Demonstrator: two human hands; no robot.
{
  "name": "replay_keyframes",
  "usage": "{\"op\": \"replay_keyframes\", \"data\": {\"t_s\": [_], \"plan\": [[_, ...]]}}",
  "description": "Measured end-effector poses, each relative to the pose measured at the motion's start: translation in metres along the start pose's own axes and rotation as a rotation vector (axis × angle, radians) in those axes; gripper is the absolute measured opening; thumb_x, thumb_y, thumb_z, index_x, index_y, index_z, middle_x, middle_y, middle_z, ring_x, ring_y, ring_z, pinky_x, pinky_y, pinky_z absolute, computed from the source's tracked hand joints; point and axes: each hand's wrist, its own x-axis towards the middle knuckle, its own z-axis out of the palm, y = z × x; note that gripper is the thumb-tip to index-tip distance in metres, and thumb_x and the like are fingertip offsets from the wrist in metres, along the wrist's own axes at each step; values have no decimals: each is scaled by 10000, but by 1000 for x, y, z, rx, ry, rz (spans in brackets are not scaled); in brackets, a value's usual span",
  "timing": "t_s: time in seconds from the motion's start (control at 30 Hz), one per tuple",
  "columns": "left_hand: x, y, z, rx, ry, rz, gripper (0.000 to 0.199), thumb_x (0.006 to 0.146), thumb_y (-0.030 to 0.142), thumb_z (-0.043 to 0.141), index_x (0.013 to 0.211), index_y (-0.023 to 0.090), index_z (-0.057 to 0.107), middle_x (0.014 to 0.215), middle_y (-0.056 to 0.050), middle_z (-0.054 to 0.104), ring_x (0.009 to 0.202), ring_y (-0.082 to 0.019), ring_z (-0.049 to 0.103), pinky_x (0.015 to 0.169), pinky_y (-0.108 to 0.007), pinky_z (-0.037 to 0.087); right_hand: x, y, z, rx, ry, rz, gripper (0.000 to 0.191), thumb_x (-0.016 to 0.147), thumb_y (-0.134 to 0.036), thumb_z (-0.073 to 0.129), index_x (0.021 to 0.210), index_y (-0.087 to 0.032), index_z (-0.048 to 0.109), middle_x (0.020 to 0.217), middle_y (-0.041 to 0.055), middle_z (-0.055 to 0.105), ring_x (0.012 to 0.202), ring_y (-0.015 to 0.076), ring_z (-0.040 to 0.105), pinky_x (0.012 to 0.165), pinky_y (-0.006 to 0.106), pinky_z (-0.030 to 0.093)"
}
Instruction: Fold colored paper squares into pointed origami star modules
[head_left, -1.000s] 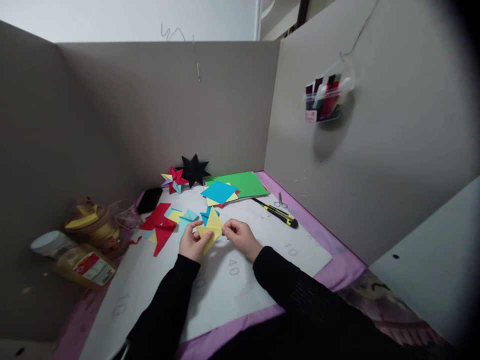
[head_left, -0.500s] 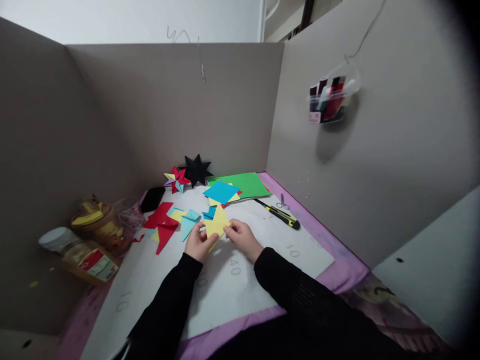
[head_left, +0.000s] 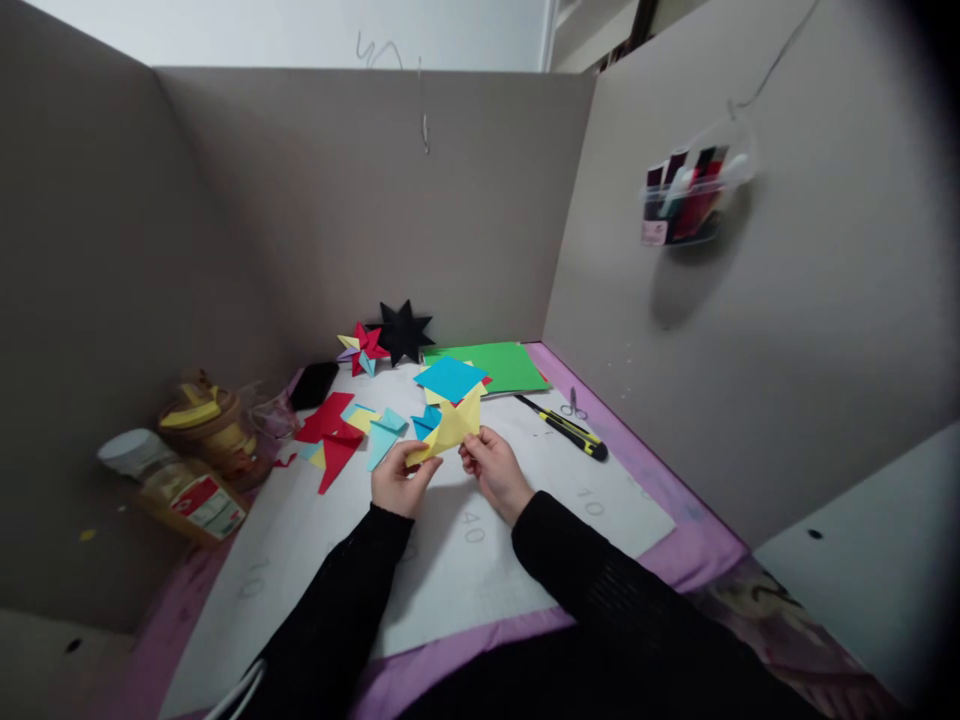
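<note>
Head cam: L hand [head_left: 397, 483] & R hand [head_left: 496, 470] pinch yellow paper [head_left: 454, 426], fingers closed on it. Blue folded pc. [head_left: 425, 422] lies just behind.

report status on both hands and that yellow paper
Left hand and right hand gripping yellow paper. Paper folded, above white surface. Blue folded piece close behind.

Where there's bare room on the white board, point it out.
Bare board lies between the left sleeve and the bottle, between left sleeve and right sleeve, and between right sleeve and cutter. Crowded: just beyond the left hand, with red paper and light blue paper.
</note>
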Motion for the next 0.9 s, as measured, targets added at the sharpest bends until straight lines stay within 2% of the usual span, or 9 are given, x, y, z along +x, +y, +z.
{"op": "replay_keyframes", "data": {"t_s": [0.17, 0.27, 0.5, 0.63, 0.73, 0.9], "plan": [[0, 0, -4, 59, 19, 33, 168, 583, 290, 741, 699, 201, 658, 682, -15, 664, 619, -162, 623, 627, -264, 521, -3, -4, 0, 63, -92, 37, 202, 667, -270, 680, 765, -162, 540, 623, -26, 549, 494, 64, 444, 472, 199, 320], [0, -1, -5, 99, 17, 35, 163, 589, 293, 741, 699, 198, 667, 677, -19, 678, 607, -163, 627, 618, -263, 522, -3, -5, -1, 81, -97, 29, 189, 656, -250, 679, 753, -161, 544, 609, -30, 535, 492, 64, 435, 479, 204, 318], [2, -4, -3, -7, 33, -88, 225, 552, 314, 770, 676, 174, 644, 608, -11, 668, 544, -160, 625, 534, -250, 499, -4, -8, 3, 52, -63, 10, 220, 621, -270, 693, 750, -172, 544, 599, -35, 515, 497, 75, 416, 485, 220, 318], [4, -5, -2, -129, 18, -152, 313, 550, 334, 777, 674, 169, 542, 573, -5, 638, 581, -188, 665, 514, -232, 476, -6, -6, 4, 37, -47, -18, 214, 633, -278, 684, 756, -175, 543, 609, -34, 515, 500, 75, 413, 487, 221, 323], [7, -4, -3, -229, 0, -214, 432, 552, 357, 780, 751, 194, 433, 556, 21, 627, 592, -209, 680, 506, -226, 469, -6, -2, 5, 25, -38, -29, 213, 651, -289, 674, 776, -177, 543, 616, -32, 517, 507, 79, 421, 488, 220, 335], [7, -5, 0, -241, -13, -289, 546, 556, 353, 772, 879, 210, 355, 629, 4, 672, 572, -203, 677, 504, -234, 472, -4, 9, 10, -22, -61, -25, 231, 650, -308, 696, 760, -158, 558, 589, -39, 497, 477, 69, 396, 455, 214, 307]]}}
